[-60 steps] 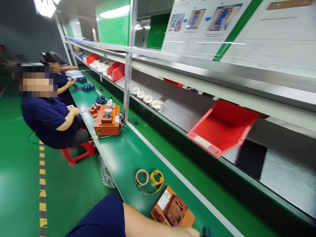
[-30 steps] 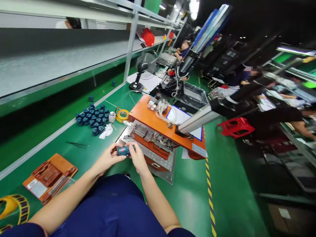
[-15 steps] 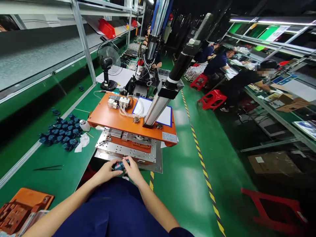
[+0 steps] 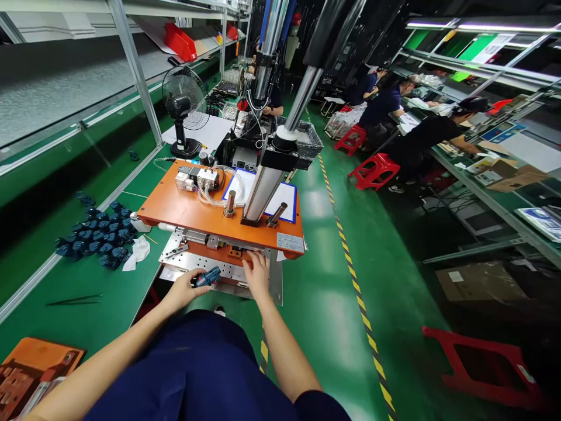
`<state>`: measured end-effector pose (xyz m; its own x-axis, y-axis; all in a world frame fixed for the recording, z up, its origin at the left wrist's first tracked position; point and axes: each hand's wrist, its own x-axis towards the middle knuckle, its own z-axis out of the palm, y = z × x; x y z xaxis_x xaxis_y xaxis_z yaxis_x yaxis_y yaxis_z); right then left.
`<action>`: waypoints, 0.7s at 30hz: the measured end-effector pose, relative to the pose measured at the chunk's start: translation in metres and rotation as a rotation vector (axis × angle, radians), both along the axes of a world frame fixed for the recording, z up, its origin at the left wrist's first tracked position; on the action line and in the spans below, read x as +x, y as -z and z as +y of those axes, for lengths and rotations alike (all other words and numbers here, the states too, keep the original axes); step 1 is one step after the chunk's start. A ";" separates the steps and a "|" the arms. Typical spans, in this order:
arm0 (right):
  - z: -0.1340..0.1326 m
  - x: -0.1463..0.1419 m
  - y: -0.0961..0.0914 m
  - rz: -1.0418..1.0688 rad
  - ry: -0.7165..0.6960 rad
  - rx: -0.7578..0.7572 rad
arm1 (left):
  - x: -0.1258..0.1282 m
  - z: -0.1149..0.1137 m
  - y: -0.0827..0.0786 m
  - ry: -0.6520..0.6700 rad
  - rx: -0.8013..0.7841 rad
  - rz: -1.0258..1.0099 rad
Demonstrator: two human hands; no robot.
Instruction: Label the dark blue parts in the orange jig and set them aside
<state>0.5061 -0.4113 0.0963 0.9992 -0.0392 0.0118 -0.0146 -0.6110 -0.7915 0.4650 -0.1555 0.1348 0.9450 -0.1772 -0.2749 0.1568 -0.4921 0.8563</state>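
My left hand (image 4: 186, 289) is closed around a dark blue moulded part (image 4: 207, 277) with a red patch, which looks like a small power-tool housing. It is held tilted in front of the press base. My right hand (image 4: 258, 273) is off that part, its fingers stretched towards the fixture (image 4: 235, 252) beneath the press's orange top plate (image 4: 205, 211). Its fingertips lie close to the plate's front edge; whether they touch anything there is hidden. The metal base plate (image 4: 228, 271) with rows of holes lies below both hands.
Many similar blue parts (image 4: 99, 234) lie on the green bench at left, beside a white cloth (image 4: 137, 252), tweezers (image 4: 74, 300) and an orange fixture block (image 4: 39, 359). A fan (image 4: 179, 111) stands behind. Co-workers sit along the right bench; red stools (image 4: 374, 171) stand on the floor.
My right hand has left the blue part and reached forward to the press; my left hand keeps the part. The guide posts now rise above the orange plate, and the cylinder's shiny rod shows.
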 end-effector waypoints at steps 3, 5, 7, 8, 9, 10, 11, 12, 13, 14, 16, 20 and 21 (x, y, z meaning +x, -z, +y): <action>-0.018 0.037 0.004 -0.018 -0.025 -0.127 | 0.008 0.000 0.002 -0.036 0.019 -0.030; -0.019 0.059 0.007 -0.015 -0.081 -0.176 | 0.014 -0.001 0.001 -0.050 0.028 -0.066; -0.018 0.075 0.009 -0.022 -0.134 -0.199 | 0.020 -0.004 -0.001 -0.057 0.046 -0.117; -0.018 0.080 0.010 -0.030 -0.154 -0.203 | 0.023 -0.005 -0.002 -0.049 0.070 -0.147; -0.019 0.081 0.010 -0.043 -0.167 -0.205 | 0.028 -0.008 -0.003 -0.029 0.100 -0.175; -0.020 0.080 0.010 -0.059 -0.174 -0.204 | 0.033 -0.010 -0.005 -0.002 0.132 -0.201; -0.023 0.076 0.010 -0.077 -0.174 -0.202 | 0.039 -0.014 -0.006 0.027 0.163 -0.224; -0.027 0.068 0.009 -0.098 -0.168 -0.198 | 0.047 -0.019 -0.007 0.052 0.189 -0.244; -0.032 0.058 0.008 -0.120 -0.159 -0.192 | 0.055 -0.025 -0.007 0.075 0.206 -0.260; -0.037 0.045 0.008 -0.140 -0.145 -0.184 | 0.064 -0.032 -0.007 0.098 0.219 -0.272; -0.048 0.013 0.009 -0.175 -0.103 -0.161 | 0.083 -0.050 -0.004 0.158 0.257 -0.289; -0.070 -0.050 0.024 -0.206 0.074 -0.046 | 0.119 -0.089 0.009 0.283 0.348 -0.287; -0.075 -0.062 0.029 -0.200 0.137 0.019 | 0.125 -0.096 0.012 0.307 0.373 -0.282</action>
<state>0.4443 -0.4862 0.0675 0.9624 -0.1762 0.2066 0.0616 -0.5993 -0.7982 0.5899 -0.2519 0.1224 0.9115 -0.3948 -0.1155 -0.2513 -0.7566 0.6036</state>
